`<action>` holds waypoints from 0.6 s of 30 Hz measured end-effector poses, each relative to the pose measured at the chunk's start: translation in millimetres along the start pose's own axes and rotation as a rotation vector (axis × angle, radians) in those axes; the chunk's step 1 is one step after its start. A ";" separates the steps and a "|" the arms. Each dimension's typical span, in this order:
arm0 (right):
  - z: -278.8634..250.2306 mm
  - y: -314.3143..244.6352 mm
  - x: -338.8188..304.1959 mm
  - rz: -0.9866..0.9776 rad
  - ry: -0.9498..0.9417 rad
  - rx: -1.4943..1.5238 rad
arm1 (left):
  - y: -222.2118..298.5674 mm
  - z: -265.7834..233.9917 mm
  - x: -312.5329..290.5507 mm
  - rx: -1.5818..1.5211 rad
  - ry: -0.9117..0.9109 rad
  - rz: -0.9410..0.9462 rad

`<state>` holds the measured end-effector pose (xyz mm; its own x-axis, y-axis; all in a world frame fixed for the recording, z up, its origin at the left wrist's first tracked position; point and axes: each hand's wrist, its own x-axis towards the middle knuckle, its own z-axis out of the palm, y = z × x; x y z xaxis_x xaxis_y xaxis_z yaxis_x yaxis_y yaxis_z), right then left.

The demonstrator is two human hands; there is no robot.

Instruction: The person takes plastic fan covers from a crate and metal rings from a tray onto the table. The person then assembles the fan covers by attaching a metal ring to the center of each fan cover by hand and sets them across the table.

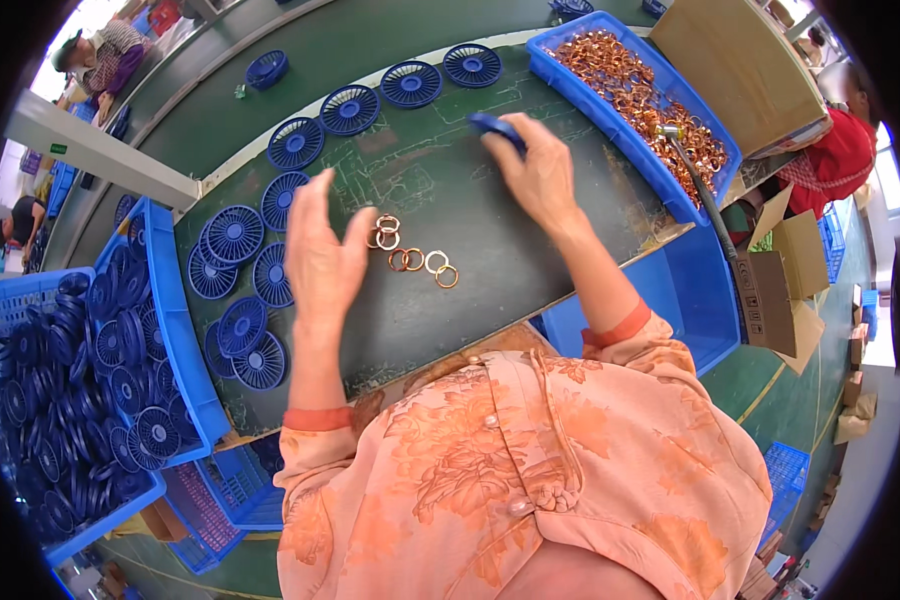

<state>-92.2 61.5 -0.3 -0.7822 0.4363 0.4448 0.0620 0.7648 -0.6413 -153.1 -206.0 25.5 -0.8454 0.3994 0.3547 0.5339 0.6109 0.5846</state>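
Note:
My right hand grips a dark blue round slotted cover, seen nearly edge-on above the green worktable. My left hand hovers over the table's left part, fingers stretched and thumb apart, with nothing visible in it. Just right of its thumb lie several copper and silver-coloured rings, among them a copper ring. Several more blue slotted covers lie left of this hand, such as one cover, and others form a curved row along the far edge, including a cover.
A blue tray heaped with copper-coloured rings stands at the right, a metal-headed tool across it. A large cardboard box is behind. Blue crates of covers fill the left. A conveyor belt runs beyond; other people sit nearby.

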 end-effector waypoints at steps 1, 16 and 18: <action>3.7 17.3 4.7 -0.078 0.084 -0.105 | -18.7 -3.3 -0.4 0.172 0.024 -0.012; -2.3 -47.7 -109.3 -0.213 -0.502 0.190 | -71.8 -11.6 10.4 0.422 -0.136 -0.125; 1.4 -45.0 -113.7 -0.194 -0.505 0.179 | -65.3 -7.9 6.0 0.454 -0.041 -0.086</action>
<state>-6.9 -23.2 -22.8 -0.9707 -0.0187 0.2395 -0.1844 0.6971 -0.6929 -193.1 -248.9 -4.7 -0.8903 0.3553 0.2848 0.4230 0.8769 0.2282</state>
